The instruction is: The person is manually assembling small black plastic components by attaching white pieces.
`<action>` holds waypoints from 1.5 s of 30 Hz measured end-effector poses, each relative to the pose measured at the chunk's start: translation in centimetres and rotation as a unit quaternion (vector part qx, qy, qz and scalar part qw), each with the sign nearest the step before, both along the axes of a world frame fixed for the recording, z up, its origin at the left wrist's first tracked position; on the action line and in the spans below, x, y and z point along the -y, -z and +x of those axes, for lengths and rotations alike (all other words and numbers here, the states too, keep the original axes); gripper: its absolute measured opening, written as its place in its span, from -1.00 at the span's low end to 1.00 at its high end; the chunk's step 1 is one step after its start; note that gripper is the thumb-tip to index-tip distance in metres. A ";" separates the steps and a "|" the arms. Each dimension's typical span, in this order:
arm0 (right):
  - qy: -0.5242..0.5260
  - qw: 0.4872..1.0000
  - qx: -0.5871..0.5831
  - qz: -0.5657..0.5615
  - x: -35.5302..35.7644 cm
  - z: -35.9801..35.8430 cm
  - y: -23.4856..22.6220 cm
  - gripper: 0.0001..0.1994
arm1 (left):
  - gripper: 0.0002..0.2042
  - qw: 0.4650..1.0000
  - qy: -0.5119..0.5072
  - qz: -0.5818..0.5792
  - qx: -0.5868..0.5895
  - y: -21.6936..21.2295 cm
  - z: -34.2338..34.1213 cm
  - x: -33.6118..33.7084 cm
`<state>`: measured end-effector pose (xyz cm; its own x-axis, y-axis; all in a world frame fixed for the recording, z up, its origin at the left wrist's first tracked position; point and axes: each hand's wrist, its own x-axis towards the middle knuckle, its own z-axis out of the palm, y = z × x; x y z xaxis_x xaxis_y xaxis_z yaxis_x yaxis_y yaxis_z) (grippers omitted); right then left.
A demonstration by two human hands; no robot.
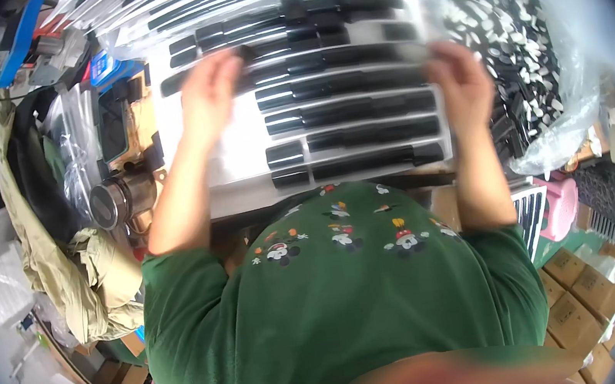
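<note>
Firstly, black tubular pieces [356,85], glossy, in several rows, are laid side to side on a white surface [235,164] before the person's body, most rows being made up of longer and shorter lengths. Left hand [211,96]: held over the left part of the rows, thumb and fingers drawn near one another, a short dark piece [245,54] being seen at the tips; whether it is pinched cannot be told through the blur. Right hand [462,82]: placed at the right ends of the rows, fingers bent, a pale blurred patch being seen beside the tips; whether anything is gripped cannot be told. To the right, small black and white parts [510,49], loose and numerous, are heaped beside clear plastic sheeting [551,154]. To the left, a round container [109,205], a blue box [105,69] and a khaki garment [77,300] are noted. Lower right, a pink plastic item [560,207] and stacked cardboard boxes [579,304] are kept. A green printed shirt [353,302] is worn.
</note>
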<state>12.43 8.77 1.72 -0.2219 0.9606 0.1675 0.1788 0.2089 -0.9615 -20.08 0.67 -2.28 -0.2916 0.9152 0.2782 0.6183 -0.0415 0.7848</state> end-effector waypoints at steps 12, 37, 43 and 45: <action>-0.276 0.862 -0.250 -0.344 5.3 -4.7 1.6 -0.84 | -0.85 0.964 0.240 -0.035 0.106 -3.4 12.7 5.4; -0.186 0.953 -0.163 -0.176 7.9 -6.3 2.2 -0.54 | -0.80 0.982 0.052 -0.181 0.010 0.4 5.6 4.9; -0.085 0.969 -0.140 -0.185 3.9 -1.6 4.0 -0.63 | -0.67 0.932 -0.225 -0.064 -0.278 3.6 -9.5 4.1; -0.086 0.972 -0.142 -0.169 3.6 -0.5 4.4 -0.64 | -0.65 0.900 -0.238 -0.079 -0.357 4.3 -8.8 3.4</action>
